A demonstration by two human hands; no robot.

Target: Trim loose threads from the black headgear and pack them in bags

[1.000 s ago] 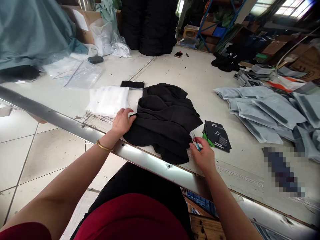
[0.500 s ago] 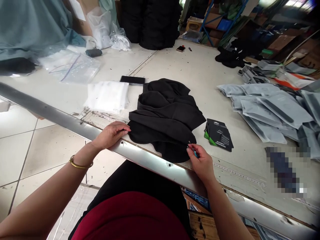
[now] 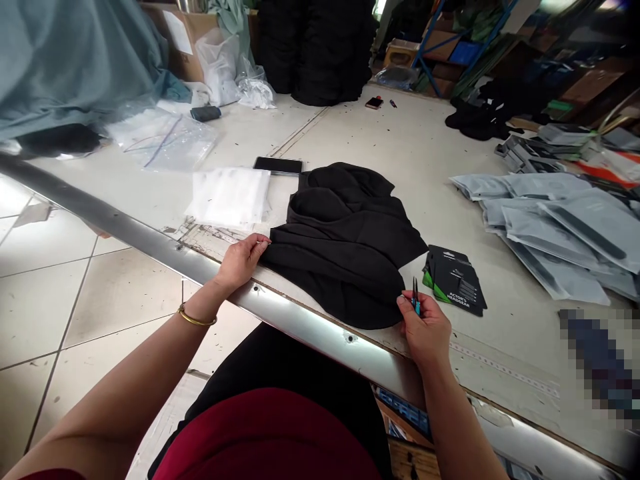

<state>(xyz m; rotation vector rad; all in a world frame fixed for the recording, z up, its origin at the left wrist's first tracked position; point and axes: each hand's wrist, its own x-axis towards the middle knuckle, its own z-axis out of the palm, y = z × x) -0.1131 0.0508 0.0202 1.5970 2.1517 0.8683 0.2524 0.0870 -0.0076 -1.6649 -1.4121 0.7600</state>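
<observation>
Several black fabric pieces (image 3: 350, 227) lie overlapped at the table's front edge, the nearest one spread out flat. My left hand (image 3: 243, 260) pinches the left end of that nearest black cloth (image 3: 345, 287) between thumb and fingers. At its right end my right hand (image 3: 425, 327) is closed around small thread snips (image 3: 416, 301) with a teal handle, their dark points upward. My right thumb and a finger are at the cloth's edge too. Just beyond that hand lies a small stack of black and green printed cards (image 3: 455, 280) reading "ACTOR'S HEADGEAR".
White translucent bags (image 3: 230, 197) and a phone (image 3: 278, 165) lie left of the cloth. Packed grey pouches (image 3: 575, 220) are piled at the right. Tall black stacks (image 3: 310, 53) stand at the back. A metal strip (image 3: 310, 317) edges the table; a measuring tape (image 3: 505, 367) runs along it.
The nearest cloth's folded front edge is now straighter and smoother between my hands. The snips' points have turned upward into clearer view. The whole view has shifted slightly.
</observation>
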